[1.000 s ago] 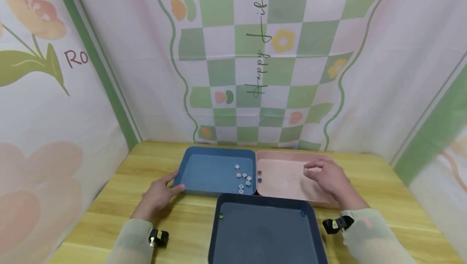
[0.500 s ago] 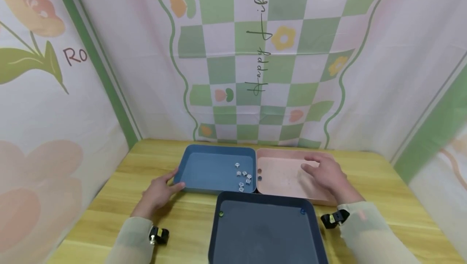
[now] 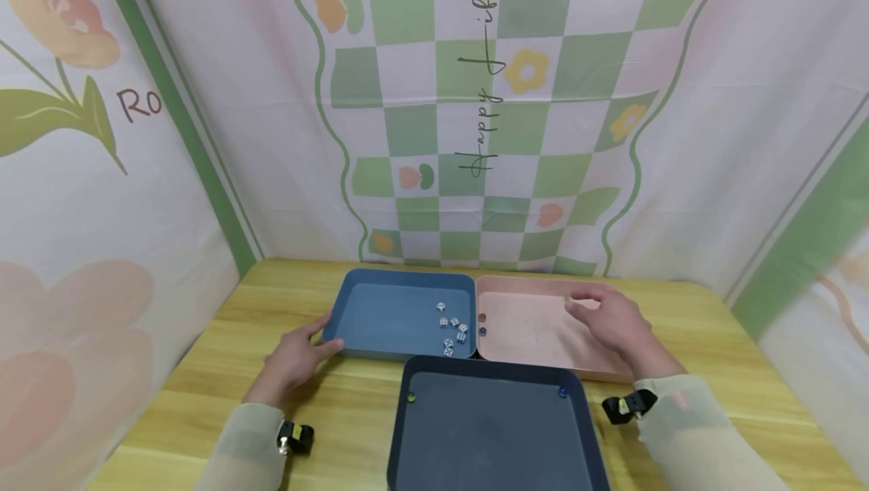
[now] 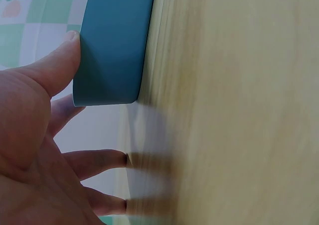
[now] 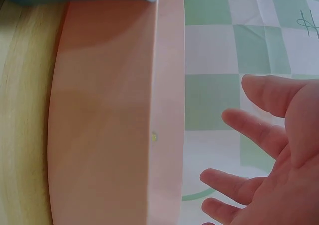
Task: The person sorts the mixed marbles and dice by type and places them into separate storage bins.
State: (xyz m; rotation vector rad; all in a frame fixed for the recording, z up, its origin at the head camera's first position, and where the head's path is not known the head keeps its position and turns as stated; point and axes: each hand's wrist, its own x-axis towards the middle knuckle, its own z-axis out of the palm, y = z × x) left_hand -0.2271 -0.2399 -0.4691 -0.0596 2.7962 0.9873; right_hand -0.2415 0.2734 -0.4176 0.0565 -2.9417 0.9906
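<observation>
My left hand (image 3: 295, 359) touches the left corner of a blue tray (image 3: 376, 317). Its thumb lies against the rim while the other fingers extend past the corner, fairly straight. Several white dice (image 3: 444, 322) lie in that tray's right part. Over the pink tray (image 3: 523, 325) hovers my right hand (image 3: 614, 321); the right wrist view shows its thumb and fingers apart. A tiny yellowish, glassy piece (image 5: 153, 137) shows just above the near pink rim there; whether it lies or falls I cannot tell. A brown bead (image 3: 482, 317) and a bluish bead (image 3: 483, 331) sit by the pink tray's left wall.
A dark grey tray (image 3: 489, 431) stands in front, with a green bead (image 3: 411, 397) at its left wall and a blue bead (image 3: 563, 391) near its far right corner. All trays rest on a wooden table (image 3: 346, 415). A patterned curtain (image 3: 468, 136) hangs behind.
The right thumb and forefinger were together, parted half a second ago, and look closer again in the head view. The left hand, trays and dice have stayed put.
</observation>
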